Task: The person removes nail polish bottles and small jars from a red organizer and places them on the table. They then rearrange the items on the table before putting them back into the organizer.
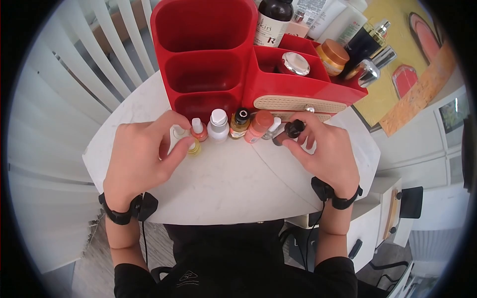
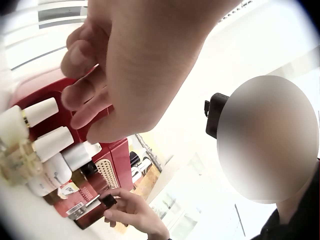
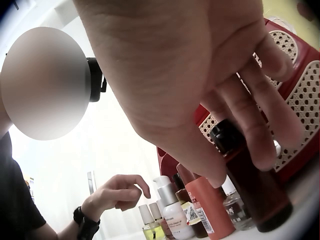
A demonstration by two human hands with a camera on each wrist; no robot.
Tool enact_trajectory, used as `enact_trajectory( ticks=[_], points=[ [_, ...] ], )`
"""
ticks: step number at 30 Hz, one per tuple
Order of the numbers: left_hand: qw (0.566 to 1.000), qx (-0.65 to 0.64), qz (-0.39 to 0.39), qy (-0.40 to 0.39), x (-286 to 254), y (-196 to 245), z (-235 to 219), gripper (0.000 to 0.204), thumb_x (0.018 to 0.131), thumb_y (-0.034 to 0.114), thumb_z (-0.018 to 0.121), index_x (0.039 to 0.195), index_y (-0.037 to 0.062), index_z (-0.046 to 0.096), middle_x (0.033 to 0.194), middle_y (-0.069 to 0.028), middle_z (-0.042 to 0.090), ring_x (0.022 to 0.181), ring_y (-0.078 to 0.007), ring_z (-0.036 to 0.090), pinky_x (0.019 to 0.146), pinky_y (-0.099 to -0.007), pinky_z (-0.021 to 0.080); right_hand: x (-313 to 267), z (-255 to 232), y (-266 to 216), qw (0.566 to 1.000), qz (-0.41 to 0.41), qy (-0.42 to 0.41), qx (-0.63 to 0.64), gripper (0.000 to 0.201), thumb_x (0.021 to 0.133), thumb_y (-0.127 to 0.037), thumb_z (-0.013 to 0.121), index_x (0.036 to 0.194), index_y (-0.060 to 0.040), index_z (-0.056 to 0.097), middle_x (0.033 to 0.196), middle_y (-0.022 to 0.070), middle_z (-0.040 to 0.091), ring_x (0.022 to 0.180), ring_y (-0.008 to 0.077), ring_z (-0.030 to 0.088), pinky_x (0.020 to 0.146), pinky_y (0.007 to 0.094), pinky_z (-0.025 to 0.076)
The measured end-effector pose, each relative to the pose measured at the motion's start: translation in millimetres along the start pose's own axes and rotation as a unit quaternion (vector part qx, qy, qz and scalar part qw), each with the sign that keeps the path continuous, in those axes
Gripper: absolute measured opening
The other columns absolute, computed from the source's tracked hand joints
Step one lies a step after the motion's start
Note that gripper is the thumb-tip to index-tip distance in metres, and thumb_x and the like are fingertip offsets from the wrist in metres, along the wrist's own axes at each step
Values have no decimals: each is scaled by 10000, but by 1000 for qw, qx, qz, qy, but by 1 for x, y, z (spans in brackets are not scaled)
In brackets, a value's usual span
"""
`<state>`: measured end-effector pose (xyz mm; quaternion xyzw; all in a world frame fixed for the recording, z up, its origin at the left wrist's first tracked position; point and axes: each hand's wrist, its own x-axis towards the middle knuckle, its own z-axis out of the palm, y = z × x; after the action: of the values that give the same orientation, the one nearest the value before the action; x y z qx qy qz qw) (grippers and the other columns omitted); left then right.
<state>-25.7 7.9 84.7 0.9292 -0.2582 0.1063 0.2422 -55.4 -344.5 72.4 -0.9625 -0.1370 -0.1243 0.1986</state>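
Note:
My left hand [image 1: 144, 149], fingers loosely bent, hovers beside the left end of a row of small bottles and holds nothing. Nearest it is a white-capped nail polish bottle with yellow contents [image 3: 153, 231]; a coral nail polish bottle [image 1: 199, 130] stands beside that one. At the row's other end, my right hand [image 1: 328, 146] has its thumb and fingers around a dark brown bottle [image 3: 257, 187] with a black cap, its base at the tabletop. Between the hands stand a white pump bottle [image 1: 218, 126], an amber bottle [image 1: 239, 124], a coral-pink bottle [image 1: 258, 128] and a small clear bottle [image 3: 237, 212].
Behind the row, a red organizer [image 1: 246, 74] has compartments on its left and a woven-front drawer [image 1: 288, 103] on its right. Cosmetics fill its right part, including a tall dark pump bottle [image 1: 273, 22] and a gold-lidded jar [image 1: 333, 55]. The white table [image 1: 223, 188] has a curved front edge.

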Motion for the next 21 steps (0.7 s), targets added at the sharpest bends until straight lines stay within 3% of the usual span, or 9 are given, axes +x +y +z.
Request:
enact_trajectory(
  ticks=[4, 6, 7, 9, 10, 12, 14, 18, 21],
  points=[
    [999, -9, 6, 48, 4, -1, 6, 171, 914, 149, 847, 1056, 140, 753, 674, -20, 639, 566, -209, 610, 579, -345, 471, 0, 6, -1, 1000, -5, 19, -21, 372, 883, -233, 886, 1187, -131, 698, 782, 28, 763, 714, 254, 775, 640, 387, 577],
    [992, -10, 69, 102, 9, 0, 10, 236, 883, 146, 867, 1096, 119, 769, 860, -44, 712, 767, -229, 666, 660, -360, 509, 0, 5, -2, 999, -4, 24, -25, 362, 881, -233, 883, 1168, -129, 688, 784, 32, 764, 723, 257, 780, 644, 388, 579],
    [992, -9, 70, 103, 12, -1, 13, 236, 883, 146, 867, 1096, 119, 769, 860, -44, 712, 767, -229, 666, 660, -360, 509, 0, 2, -4, 1000, -1, 16, -19, 350, 876, -227, 877, 1147, -126, 679, 789, 33, 765, 722, 254, 779, 648, 385, 583],
    [976, -1, 154, 152, 15, -2, 18, 359, 855, 154, 889, 1186, 79, 771, 1066, -73, 736, 1007, -276, 669, 812, -393, 533, 1, -2, -10, 1000, -2, 10, -10, 339, 871, -221, 871, 1126, -124, 670, 793, 33, 766, 720, 250, 779, 651, 382, 587],
    [976, 1, 152, 153, 16, -2, 22, 359, 855, 154, 889, 1186, 79, 771, 1066, -73, 736, 1007, -276, 669, 812, -393, 533, 0, -6, -13, 1000, -21, 15, 9, 337, 863, -211, 865, 1122, -124, 668, 798, 28, 766, 718, 239, 777, 651, 374, 589],
    [984, -10, 127, 121, 16, 1, 30, 463, 852, 140, 879, 1290, 57, 755, 1198, -103, 728, 1135, -347, 628, 997, -454, 510, -3, -6, -18, 999, -41, 18, 28, 336, 855, -201, 860, 1119, -124, 667, 803, 24, 766, 715, 227, 775, 651, 366, 591],
    [984, -2, 127, 124, 18, 2, 36, 482, 851, 153, 886, 1304, 57, 750, 1202, -98, 732, 1130, -342, 634, 990, -448, 508, -5, 0, -27, 986, -110, -4, 124, 343, 837, -190, 863, 1107, -125, 663, 827, 14, 771, 710, 201, 768, 645, 341, 588],
    [986, 9, 127, 105, 22, 6, 45, 471, 851, 168, 891, 1283, 48, 749, 1185, -90, 732, 1123, -329, 640, 983, -437, 491, -6, 17, -44, 961, -231, -21, 149, 325, 837, -165, 843, 1105, -128, 663, 816, 12, 716, 700, 219, 728, 593, 361, 548],
    [988, 12, 122, 91, 24, 6, 48, 425, 849, 179, 893, 1224, 39, 752, 1139, -85, 730, 1116, -324, 639, 971, -435, 477, -9, 27, -53, 955, -263, -43, 131, 313, 856, -183, 828, 1118, -130, 665, 797, 10, 665, 712, 231, 707, 573, 389, 529]
  ],
)
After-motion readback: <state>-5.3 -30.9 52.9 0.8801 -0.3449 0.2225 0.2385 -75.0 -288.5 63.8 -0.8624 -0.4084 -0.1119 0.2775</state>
